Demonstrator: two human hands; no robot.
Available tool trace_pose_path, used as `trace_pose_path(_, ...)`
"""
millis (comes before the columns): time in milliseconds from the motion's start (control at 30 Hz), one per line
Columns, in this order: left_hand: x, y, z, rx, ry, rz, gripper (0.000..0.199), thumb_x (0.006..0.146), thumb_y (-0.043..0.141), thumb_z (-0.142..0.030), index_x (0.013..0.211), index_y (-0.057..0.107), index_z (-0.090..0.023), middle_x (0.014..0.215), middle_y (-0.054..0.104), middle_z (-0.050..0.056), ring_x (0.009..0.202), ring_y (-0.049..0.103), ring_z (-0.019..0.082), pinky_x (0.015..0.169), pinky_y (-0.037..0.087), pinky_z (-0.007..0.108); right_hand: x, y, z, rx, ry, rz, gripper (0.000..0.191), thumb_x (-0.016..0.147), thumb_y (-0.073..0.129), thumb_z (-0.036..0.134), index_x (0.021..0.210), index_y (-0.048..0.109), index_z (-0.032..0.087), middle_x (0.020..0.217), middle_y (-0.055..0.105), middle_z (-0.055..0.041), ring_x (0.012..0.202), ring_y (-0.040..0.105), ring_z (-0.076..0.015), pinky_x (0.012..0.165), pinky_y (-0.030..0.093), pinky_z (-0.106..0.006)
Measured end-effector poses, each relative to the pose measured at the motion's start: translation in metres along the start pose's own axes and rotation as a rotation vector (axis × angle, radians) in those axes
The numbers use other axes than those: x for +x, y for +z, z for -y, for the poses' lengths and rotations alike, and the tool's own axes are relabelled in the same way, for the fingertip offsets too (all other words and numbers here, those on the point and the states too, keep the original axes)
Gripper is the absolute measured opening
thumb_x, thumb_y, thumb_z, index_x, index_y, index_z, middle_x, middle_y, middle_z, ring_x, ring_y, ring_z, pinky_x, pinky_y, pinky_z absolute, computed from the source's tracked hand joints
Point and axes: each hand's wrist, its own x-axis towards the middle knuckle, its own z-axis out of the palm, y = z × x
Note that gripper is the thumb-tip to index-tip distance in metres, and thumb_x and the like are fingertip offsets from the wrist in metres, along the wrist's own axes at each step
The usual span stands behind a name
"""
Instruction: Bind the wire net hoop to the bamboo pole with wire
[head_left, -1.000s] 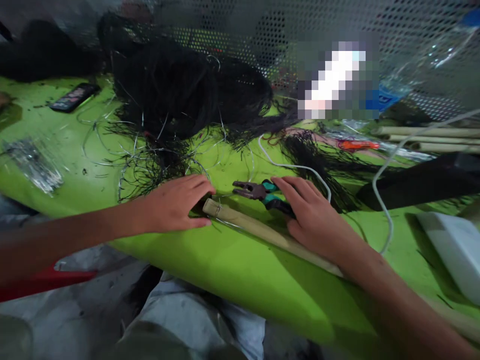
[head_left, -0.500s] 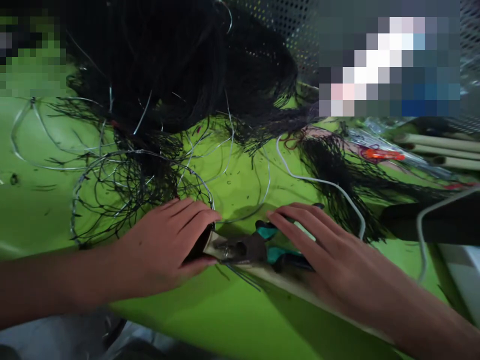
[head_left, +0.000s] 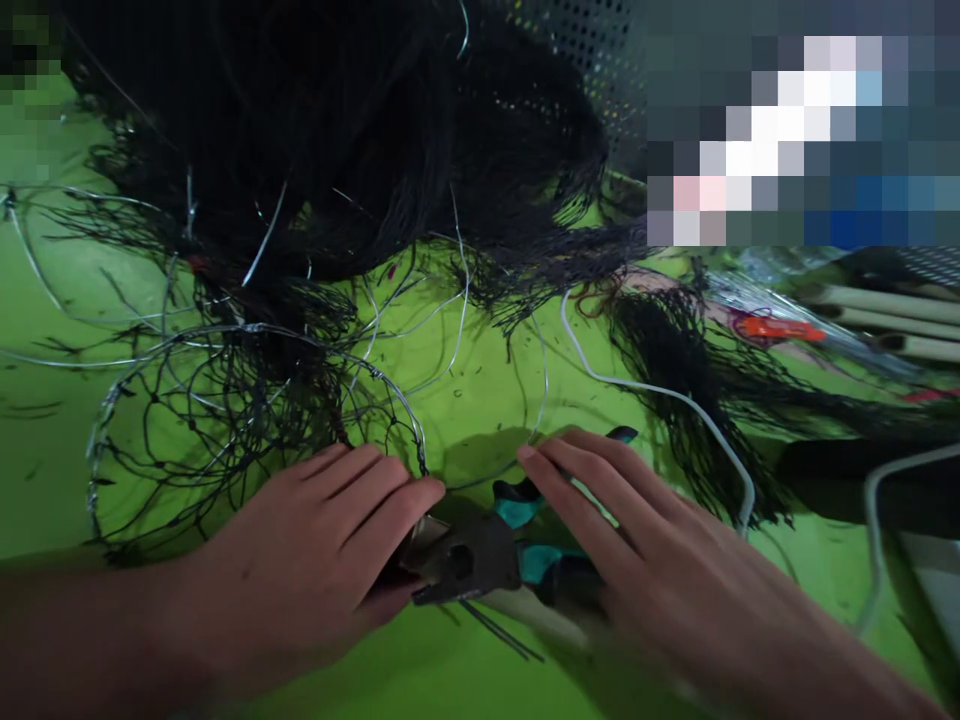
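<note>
My left hand (head_left: 322,555) is closed around the end of a pale pole (head_left: 536,615), where a wire hoop (head_left: 386,375) strung with black netting (head_left: 161,445) comes in. How the hoop joins the pole is hidden under my fingers. My right hand (head_left: 626,530) is closed on the black and teal handles of a pair of pliers (head_left: 487,550). Their dark metal head lies over the pole, right beside my left thumb and fingertips. Two thin wire ends (head_left: 506,635) stick out below the pliers' head. Whether the jaws grip anything is unclear.
A big heap of black netting (head_left: 360,130) covers the back of the green table (head_left: 487,390). Loose thin wires (head_left: 461,290) curl out from it. To the right lie a bent white cord (head_left: 652,388), an orange-handled item (head_left: 780,328) and several pale tubes (head_left: 885,315).
The view has shifted, so hands and pole sit lower in it. The pliers' head has turned and covers more of the pole's end. Both hands keep their hold.
</note>
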Motion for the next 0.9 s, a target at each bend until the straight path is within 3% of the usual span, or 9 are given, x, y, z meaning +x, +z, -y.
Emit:
trace_pose_path(133, 0.001, 0.0, 0.0, 0.028, 0.012, -0.052, 0.035, 0.102, 0.055, -0.034, 0.129, 0.058, -0.013, 0.103, 0.071, 0.006, 0.089, 0.063, 0.025, 0.079, 0.048, 0.042, 0.0, -0.001, -0.004, -0.068, -0.06, 0.018, 0.049, 0.099, 0.032, 0.01, 0.143, 0.053, 0.008, 0.138, 0.063, -0.0154, 0.129, 0.058, -0.0326, 0.083, 0.063, -0.04)
trace_pose_path(333, 0.002, -0.003, 0.0, 0.051, 0.033, -0.064, 0.03, 0.102, 0.047, -0.027, 0.125, 0.062, -0.013, 0.098, 0.073, 0.006, 0.088, 0.065, 0.024, 0.078, 0.049, 0.042, 0.006, 0.002, -0.01, -0.158, -0.169, 0.059, 0.046, 0.094, 0.046, 0.009, 0.139, 0.056, 0.01, 0.136, 0.066, -0.0125, 0.121, 0.061, -0.0318, 0.093, 0.052, -0.047)
trace_pose_path(500, 0.001, -0.004, 0.0, 0.034, 0.06, -0.075, 0.03, 0.104, 0.046, -0.034, 0.12, 0.065, -0.016, 0.099, 0.074, 0.005, 0.087, 0.066, 0.025, 0.077, 0.048, 0.042, 0.014, 0.002, -0.016, -0.091, -0.225, 0.032, 0.042, 0.094, 0.042, 0.006, 0.132, 0.058, 0.01, 0.121, 0.069, -0.0119, 0.111, 0.063, -0.0309, 0.106, 0.042, -0.056)
trace_pose_path(600, 0.001, -0.005, -0.001, 0.014, 0.062, -0.123, 0.043, 0.106, 0.043, -0.05, 0.119, 0.067, -0.017, 0.104, 0.076, 0.006, 0.09, 0.067, 0.025, 0.079, 0.046, 0.044, 0.015, 0.003, -0.018, -0.033, -0.192, 0.015, 0.033, 0.096, 0.044, 0.008, 0.126, 0.059, 0.013, 0.111, 0.069, -0.0109, 0.102, 0.062, -0.0273, 0.095, 0.047, -0.047)
trace_pose_path(767, 0.0, -0.005, -0.001, 0.069, 0.117, -0.162, 0.025, 0.109, 0.049, -0.033, 0.116, 0.068, -0.018, 0.094, 0.077, -0.001, 0.091, 0.066, 0.02, 0.083, 0.043, 0.041, 0.013, 0.005, -0.02, 0.023, -0.155, -0.016, 0.033, 0.093, 0.044, 0.005, 0.123, 0.056, 0.013, 0.097, 0.063, -0.0111, 0.087, 0.059, -0.0233, 0.076, 0.044, -0.035)
trace_pose_path(900, 0.003, -0.006, -0.003, 0.041, 0.11, -0.176, 0.035, 0.109, 0.047, -0.042, 0.114, 0.069, -0.016, 0.094, 0.077, 0.0, 0.09, 0.067, 0.021, 0.083, 0.043, 0.042, 0.014, 0.007, -0.02, 0.047, -0.137, -0.013, 0.028, 0.095, 0.043, 0.006, 0.119, 0.055, 0.012, 0.083, 0.056, -0.0064, 0.071, 0.05, -0.0179, 0.07, 0.038, -0.031)
